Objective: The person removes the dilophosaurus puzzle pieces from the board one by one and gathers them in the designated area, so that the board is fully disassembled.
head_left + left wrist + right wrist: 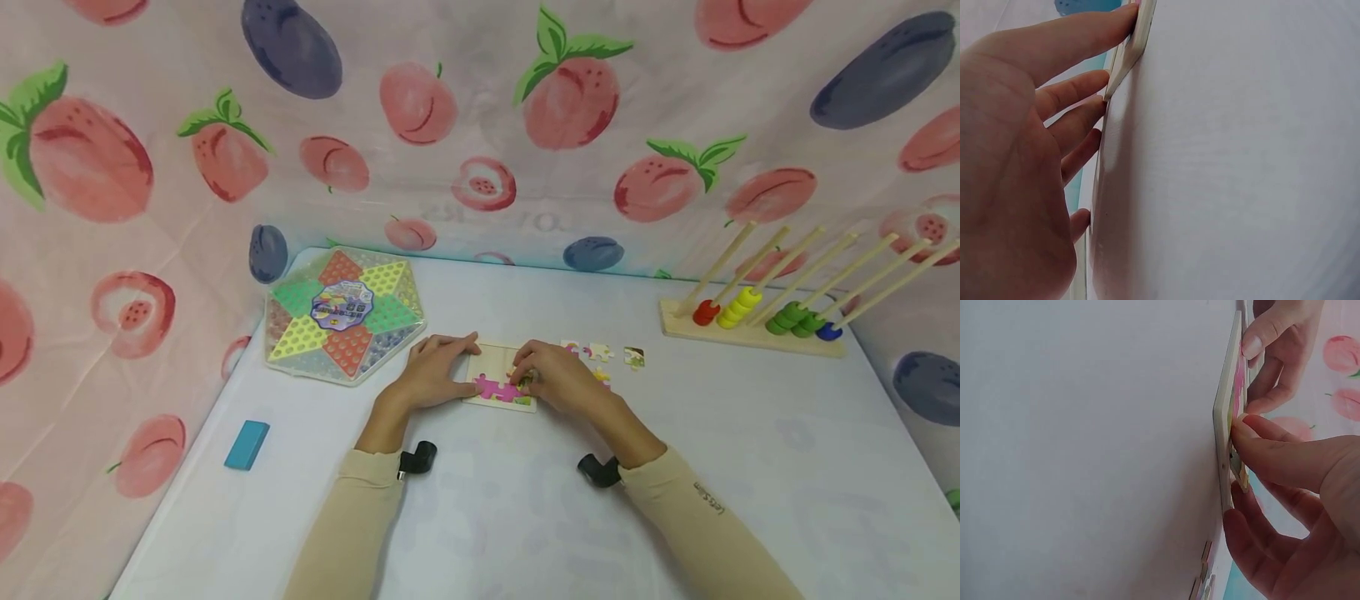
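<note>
Right hand (pixel 558 379): thumb and fingers pinch one puzzle piece (pixel 1239 470), held tilted at the right side of a wooden tray (pixel 491 358). Left hand (pixel 431 375): grips nothing; spread fingers and thumb touch the tray's left side. Pink pieces (pixel 495 388): lie in the tray's near part. Loose pieces (pixel 598 352): lie on the table (pixel 480 517), near the right hand.

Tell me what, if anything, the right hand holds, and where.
The right hand pinches a puzzle piece, apparently by its edge; exact spot hidden.
</note>
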A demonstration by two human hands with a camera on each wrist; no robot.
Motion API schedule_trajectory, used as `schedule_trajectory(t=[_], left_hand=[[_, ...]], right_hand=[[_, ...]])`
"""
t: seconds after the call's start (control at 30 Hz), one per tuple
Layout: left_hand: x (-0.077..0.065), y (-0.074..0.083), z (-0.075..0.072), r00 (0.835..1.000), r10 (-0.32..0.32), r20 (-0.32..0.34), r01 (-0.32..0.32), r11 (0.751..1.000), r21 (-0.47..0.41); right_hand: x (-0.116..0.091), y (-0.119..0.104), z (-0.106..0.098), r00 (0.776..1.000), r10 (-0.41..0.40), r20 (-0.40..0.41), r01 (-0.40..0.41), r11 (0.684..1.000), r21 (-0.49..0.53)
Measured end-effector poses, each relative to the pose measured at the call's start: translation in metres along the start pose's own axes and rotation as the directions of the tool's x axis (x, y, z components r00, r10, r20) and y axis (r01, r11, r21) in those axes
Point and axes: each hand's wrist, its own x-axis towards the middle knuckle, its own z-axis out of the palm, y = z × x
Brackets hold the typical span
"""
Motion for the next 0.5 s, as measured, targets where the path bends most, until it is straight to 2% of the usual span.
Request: schedule_trajectory(t=[0.33,0.5], left_hand=[[0.0009,-0.0014,0.0007,1.0,0.004,-0.001,-0.004,1.0,0.007],[0.0002,-0.0011,0.0003,1.0,-0.002,0.002,0.002,1.0,0.003]], right_hand=[[-0.0017,-0.0017,0.0011,1.0,-0.006,-0.027,0.005,1.0,-0.009],[-0.0023,-0.001,0.0016,1.0,-0.013,-0.027,0.013,1.0,0.021]])
